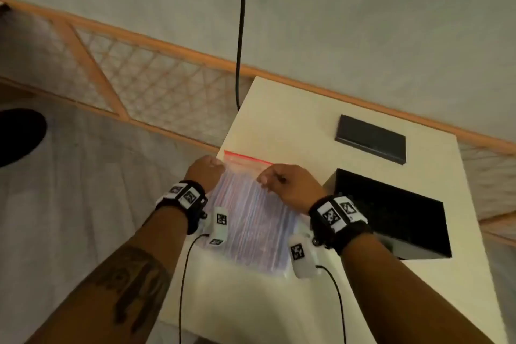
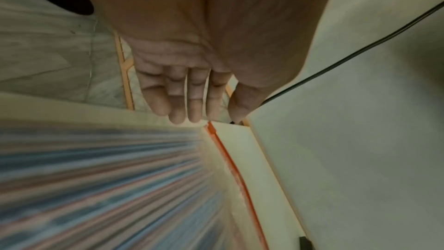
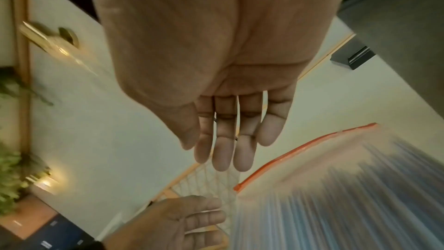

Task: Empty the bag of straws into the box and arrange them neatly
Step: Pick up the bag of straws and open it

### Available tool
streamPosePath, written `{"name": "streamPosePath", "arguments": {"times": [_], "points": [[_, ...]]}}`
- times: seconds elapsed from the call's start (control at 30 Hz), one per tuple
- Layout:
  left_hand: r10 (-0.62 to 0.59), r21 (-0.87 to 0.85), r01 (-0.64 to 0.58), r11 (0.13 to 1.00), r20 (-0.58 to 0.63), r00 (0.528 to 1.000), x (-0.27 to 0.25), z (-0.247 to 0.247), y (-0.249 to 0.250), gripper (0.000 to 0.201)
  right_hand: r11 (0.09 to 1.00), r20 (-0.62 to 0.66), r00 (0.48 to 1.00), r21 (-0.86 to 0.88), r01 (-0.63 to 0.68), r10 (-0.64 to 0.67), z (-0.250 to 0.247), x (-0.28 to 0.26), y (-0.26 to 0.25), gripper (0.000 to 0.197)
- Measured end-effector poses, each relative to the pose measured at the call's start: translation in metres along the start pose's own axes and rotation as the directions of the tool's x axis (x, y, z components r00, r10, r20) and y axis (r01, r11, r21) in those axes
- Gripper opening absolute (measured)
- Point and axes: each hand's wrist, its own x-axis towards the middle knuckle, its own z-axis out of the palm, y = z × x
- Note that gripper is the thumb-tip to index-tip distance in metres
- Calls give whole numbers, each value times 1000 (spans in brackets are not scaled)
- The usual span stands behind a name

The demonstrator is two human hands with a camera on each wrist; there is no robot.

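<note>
Two bare forearms reach out over a pale table (image 1: 293, 126), each wrist strapped with a black band carrying printed markers. The left hand (image 1: 205, 170) hangs over the near-left corner of the bag (image 1: 251, 215), its fingers (image 2: 176, 100) straight and close together, pointing down toward the bag's edge; it has hold of nothing, and whether the tips touch the plastic I cannot tell. The right hand (image 1: 290, 184) sits over the bag's upper right part, fingers (image 3: 223, 151) likewise stretched out and loosely together, empty, above the red zip strip (image 3: 295, 151). Between the two hands lies the clear bag, flat on the table, packed with straws (image 2: 100, 183) striped in blue and pink that run lengthwise toward the strip, which lies just beyond the fingertips and looks closed. Just to the right of the right wrist stands the box (image 1: 391, 212), black and open-topped. Beyond the right hand, farther along the table, lies a flat black lid (image 1: 371, 138). A dark cable (image 1: 241, 28) hangs down beyond the left hand.
</note>
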Motion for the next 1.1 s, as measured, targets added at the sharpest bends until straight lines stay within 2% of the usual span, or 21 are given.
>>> {"name": "streamPosePath", "arguments": {"times": [0.17, 0.27, 0.37, 0.43, 0.53, 0.63, 0.73, 0.77, 0.83, 0.9, 0.97, 1.03, 1.07, 1.1], "points": [[-88, -21, 88, 996, 16, 996, 41, 13, 8, 52, 982, -31, 997, -170, -77, 73, 9, 70, 10, 15], [-104, -13, 104, 995, -6, 995, 58, 21, 6, 53, 963, -31, 995, -251, -103, 98, 26, 112, 21, 28], [-110, -16, 110, 994, -45, 993, 67, 27, 4, 46, 940, 1, 991, -316, -128, 135, 42, 143, 24, 39], [-102, -18, 101, 995, -78, 992, 69, 32, 2, 39, 923, 41, 986, -360, -134, 159, 52, 156, 25, 34], [-115, -167, 93, 982, -125, 986, 64, 32, 0, 19, 917, 55, 985, -379, -129, 161, 58, 158, 24, 23], [-92, -305, 39, 952, -160, 983, 50, 20, -2, 22, 906, 60, 986, -407, -116, 153, 40, 143, 16, 23], [-98, -525, -7, 851, -172, 980, 24, -4, -12, 16, 866, 75, 984, -488, -105, 161, -2, 100, -3, 27], [-83, -612, -39, 790, -169, 982, 13, -15, -15, 12, 856, 49, 988, -508, -101, 146, -18, 77, -12, 27], [-33, -776, -134, 616, -196, 980, -6, -34, -22, 20, 867, -55, 997, -491, -80, 61, -44, 26, -25, 27], [32, -856, -217, 470, -229, 973, -23, -49, -28, 23, 886, -106, 994, -462, -43, -7, -59, -22, -34, 24], [152, -883, -286, 373, -246, 957, -39, -59, -30, 12, 922, -106, 994, -383, -52, 12, -61, -50, -33, 16], [254, -912, -304, 275, -236, 938, -53, -66, -35, 13, 964, -141, 990, -266, -15, -24, -54, -64, -24, 14], [294, -915, -292, 278, -209, 933, -57, -68, -43, 15, 990, -175, 983, -136, 24, -48, -45, -69, -19, 14], [320, -901, -265, 344, -153, 935, -62, -67, -52, 24, 996, -190, 980, 65, 68, -55, -34, -73, -14, 17]]}}
